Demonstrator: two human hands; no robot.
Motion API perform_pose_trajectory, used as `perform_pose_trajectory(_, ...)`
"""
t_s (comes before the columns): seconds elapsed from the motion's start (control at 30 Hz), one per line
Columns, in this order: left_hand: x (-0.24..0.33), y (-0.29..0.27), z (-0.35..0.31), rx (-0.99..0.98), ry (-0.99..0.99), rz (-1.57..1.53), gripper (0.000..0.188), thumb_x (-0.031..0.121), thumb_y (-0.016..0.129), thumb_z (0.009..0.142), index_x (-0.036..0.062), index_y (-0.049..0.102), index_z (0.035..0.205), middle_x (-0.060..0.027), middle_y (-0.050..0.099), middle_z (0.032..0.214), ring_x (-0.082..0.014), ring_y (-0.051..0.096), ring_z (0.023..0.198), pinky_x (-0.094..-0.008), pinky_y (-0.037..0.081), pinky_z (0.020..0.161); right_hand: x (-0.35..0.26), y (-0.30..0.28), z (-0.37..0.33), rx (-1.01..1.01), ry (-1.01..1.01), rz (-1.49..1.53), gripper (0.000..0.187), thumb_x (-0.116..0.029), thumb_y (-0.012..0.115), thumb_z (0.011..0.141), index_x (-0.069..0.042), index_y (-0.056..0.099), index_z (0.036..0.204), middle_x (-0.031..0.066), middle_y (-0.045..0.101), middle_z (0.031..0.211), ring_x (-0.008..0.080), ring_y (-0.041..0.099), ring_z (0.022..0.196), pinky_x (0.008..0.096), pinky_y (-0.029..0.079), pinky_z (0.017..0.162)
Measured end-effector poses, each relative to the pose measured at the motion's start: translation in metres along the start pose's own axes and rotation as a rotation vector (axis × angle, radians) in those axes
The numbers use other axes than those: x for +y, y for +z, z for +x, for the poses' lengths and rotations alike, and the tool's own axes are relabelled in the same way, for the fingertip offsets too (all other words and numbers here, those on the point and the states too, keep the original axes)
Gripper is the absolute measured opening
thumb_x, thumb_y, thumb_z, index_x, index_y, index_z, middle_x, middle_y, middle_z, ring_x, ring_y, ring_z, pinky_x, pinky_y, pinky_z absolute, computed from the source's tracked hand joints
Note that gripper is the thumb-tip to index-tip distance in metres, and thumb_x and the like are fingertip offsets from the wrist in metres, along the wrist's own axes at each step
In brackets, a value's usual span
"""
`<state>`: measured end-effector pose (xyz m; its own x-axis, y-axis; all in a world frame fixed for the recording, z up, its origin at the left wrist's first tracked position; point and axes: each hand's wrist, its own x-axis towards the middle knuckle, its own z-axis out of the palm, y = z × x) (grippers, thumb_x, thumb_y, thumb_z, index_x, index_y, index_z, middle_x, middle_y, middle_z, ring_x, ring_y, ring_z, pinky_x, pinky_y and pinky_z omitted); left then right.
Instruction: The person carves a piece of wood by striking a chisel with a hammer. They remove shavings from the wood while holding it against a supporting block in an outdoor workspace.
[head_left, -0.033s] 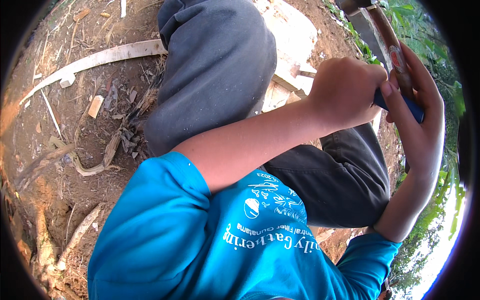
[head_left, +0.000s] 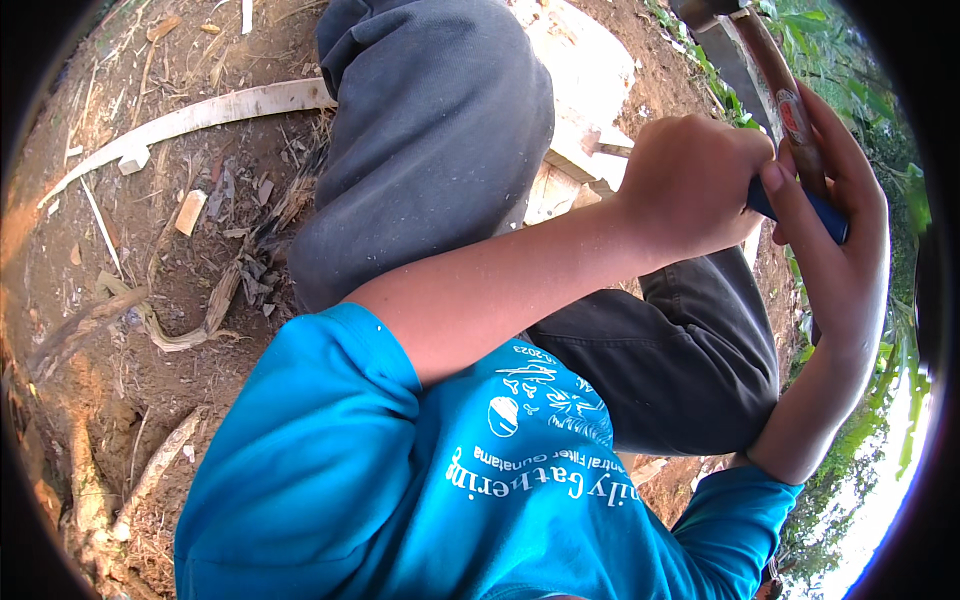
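My left hand [head_left: 690, 185] is closed in a fist around a tool with a blue handle [head_left: 800, 212], seemingly a chisel. The handle's end sticks out toward my right palm, and a narrow metal piece [head_left: 612, 147] shows on the fist's other side. My right hand [head_left: 850, 215] is closed around the wooden handle of a hammer [head_left: 780, 75], its head at the top edge of the view. The right thumb lies against the blue handle, close beside the left fist. My fingers partly hide both tools.
Pale cut wood [head_left: 560, 165] lies beyond my bent knee [head_left: 430, 130]. A long curved wooden strip [head_left: 220, 112], small offcuts [head_left: 191, 212] and roots [head_left: 215, 310] are on the brown soil at left. Green plants [head_left: 850, 60] line the right side.
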<state>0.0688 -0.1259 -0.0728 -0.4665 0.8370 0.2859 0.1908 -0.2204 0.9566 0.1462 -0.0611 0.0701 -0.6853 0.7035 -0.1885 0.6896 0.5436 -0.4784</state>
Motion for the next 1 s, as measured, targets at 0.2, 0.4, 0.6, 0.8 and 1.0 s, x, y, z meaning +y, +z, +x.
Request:
perform_pose_trajectory(0.2, 0.000, -0.007, 0.003, 0.095, 0.016, -0.110, 0.017, 0.011, 0.073, 0.076, 0.0099, 0.071, 0.093, -0.0100, 0.071, 0.078, -0.0317, 0.070, 0.073, -0.0400, 0.056, 0.067, -0.007, -0.004, 0.017, -0.050, -0.087, -0.108, 0.057, -0.014, 0.075, 0.092, -0.009, 0.056, 0.146, 0.0085, 0.069, 0.118, 0.0104, 0.064, 0.093, 0.0266, 0.053, 0.083)
perform_pose_trajectory(0.4, -0.009, -0.010, 0.000, 0.154, 0.006, -0.187, 0.021, 0.008, 0.077, 0.076, 0.0076, 0.069, 0.095, -0.0107, 0.071, 0.078, -0.0301, 0.072, 0.076, -0.0394, 0.058, 0.070, -0.016, 0.003, 0.026, -0.146, -0.136, -0.145, 0.056, -0.013, 0.074, 0.093, -0.010, 0.056, 0.147, 0.0082, 0.069, 0.120, 0.0100, 0.064, 0.099, 0.0271, 0.053, 0.088)
perform_pose_trajectory(0.6, -0.013, -0.015, 0.002, 0.132, 0.043, -0.207, 0.019, 0.008, 0.075, 0.079, 0.0071, 0.069, 0.098, -0.0114, 0.072, 0.079, -0.0293, 0.072, 0.073, -0.0367, 0.056, 0.067, -0.019, 0.009, 0.027, -0.113, -0.160, -0.133, 0.056, -0.012, 0.073, 0.095, -0.009, 0.054, 0.148, 0.0087, 0.069, 0.120, 0.0102, 0.064, 0.101, 0.0279, 0.053, 0.090)
perform_pose_trajectory(0.8, -0.009, -0.011, -0.001, -0.062, 0.013, -0.018, 0.018, 0.013, 0.071, 0.081, 0.0108, 0.068, 0.099, -0.0103, 0.071, 0.078, -0.0316, 0.070, 0.072, -0.0418, 0.055, 0.065, 0.002, 0.011, 0.010, -0.051, -0.019, 0.029, 0.057, -0.011, 0.072, 0.095, -0.007, 0.053, 0.148, 0.0075, 0.068, 0.113, 0.0105, 0.064, 0.099, 0.0275, 0.053, 0.087)
perform_pose_trajectory(1.0, -0.009, 0.007, -0.009, -0.276, 0.006, 0.102, 0.019, 0.016, 0.073, 0.080, 0.0150, 0.068, 0.098, -0.0082, 0.071, 0.079, -0.0304, 0.071, 0.076, -0.0438, 0.056, 0.068, 0.050, 0.011, -0.025, -0.072, 0.097, 0.265, 0.060, -0.010, 0.071, 0.094, -0.004, 0.049, 0.150, 0.0027, 0.063, 0.100, 0.0101, 0.062, 0.090, 0.0247, 0.051, 0.080)
